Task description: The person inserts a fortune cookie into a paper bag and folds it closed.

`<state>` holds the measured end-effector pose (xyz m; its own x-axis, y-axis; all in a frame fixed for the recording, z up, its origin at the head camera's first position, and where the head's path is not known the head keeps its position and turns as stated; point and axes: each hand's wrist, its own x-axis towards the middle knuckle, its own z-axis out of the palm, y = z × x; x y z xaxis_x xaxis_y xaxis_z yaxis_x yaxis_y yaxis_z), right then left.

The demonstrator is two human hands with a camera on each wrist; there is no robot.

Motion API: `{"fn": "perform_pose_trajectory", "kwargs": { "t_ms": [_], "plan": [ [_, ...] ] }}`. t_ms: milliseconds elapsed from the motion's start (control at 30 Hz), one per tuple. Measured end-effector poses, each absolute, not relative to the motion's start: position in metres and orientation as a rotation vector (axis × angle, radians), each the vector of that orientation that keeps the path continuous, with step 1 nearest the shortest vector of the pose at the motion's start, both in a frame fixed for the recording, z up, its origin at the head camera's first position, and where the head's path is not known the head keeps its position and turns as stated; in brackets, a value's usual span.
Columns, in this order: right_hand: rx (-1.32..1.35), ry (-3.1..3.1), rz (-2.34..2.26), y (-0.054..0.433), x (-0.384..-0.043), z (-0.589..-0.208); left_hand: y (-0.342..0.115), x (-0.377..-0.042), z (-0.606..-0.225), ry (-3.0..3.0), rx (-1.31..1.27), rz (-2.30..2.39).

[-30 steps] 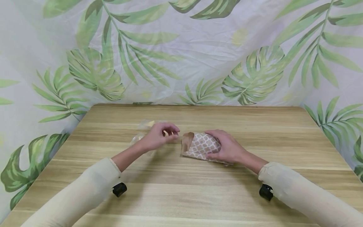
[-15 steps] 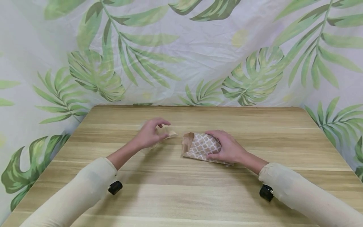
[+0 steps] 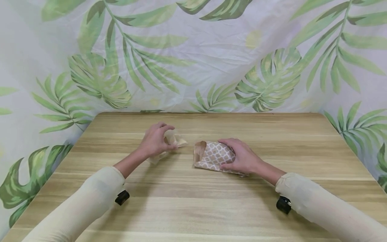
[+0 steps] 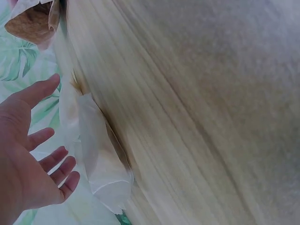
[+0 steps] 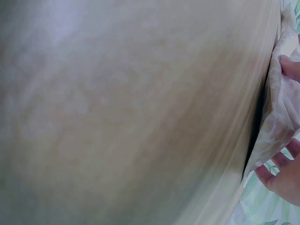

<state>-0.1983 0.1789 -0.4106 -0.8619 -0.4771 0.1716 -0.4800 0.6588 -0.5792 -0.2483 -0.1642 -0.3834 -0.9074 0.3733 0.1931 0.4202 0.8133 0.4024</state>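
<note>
In the head view, a brown paper bag (image 3: pixel 219 154) with a white lattice print lies on the table, its mouth facing left. My right hand (image 3: pixel 242 156) grips its right end, thumb on the near side and fingers on the far side. Left of the bag, my left hand (image 3: pixel 155 141) hovers by a translucent packet (image 3: pixel 180 142); part of another clear wrapper (image 3: pixel 158 157) shows below the wrist. The left wrist view shows my left hand (image 4: pixel 33 154) with fingers spread and loosely bent, apart from a whitish translucent packet (image 4: pixel 103 154). The packets' contents are unclear.
The wood-grain table (image 3: pixel 193 208) ends at a back edge against a leaf-printed cloth (image 3: pixel 217 67). A small black device (image 3: pixel 122 197) hangs under the left sleeve, and another black device (image 3: pixel 284 205) under the right one.
My left hand has moved left, away from the bag's mouth, and its thumb and fingers have spread apart. A translucent packet now shows right of it. My right hand stays on the bag.
</note>
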Motion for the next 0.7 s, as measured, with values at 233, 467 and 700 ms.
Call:
{"fn": "perform_pose_trajectory", "kwargs": {
  "t_ms": [233, 467, 700],
  "plan": [
    [0.829, -2.858, 1.002, 0.1788, -0.1989, -0.4104, -0.1649, -0.2501, -0.3828, -2.94, -0.627, -0.607],
    [0.845, -2.847, 1.002, 0.1787, -0.199, -0.4097, -0.1646, -0.2498, -0.3813, -2.952, -0.635, -0.545],
    [0.857, -2.837, 1.003, 0.1789, -0.1993, -0.409, -0.1658, -0.25, -0.3825, -2.951, -0.65, -0.469]
  ]
}}
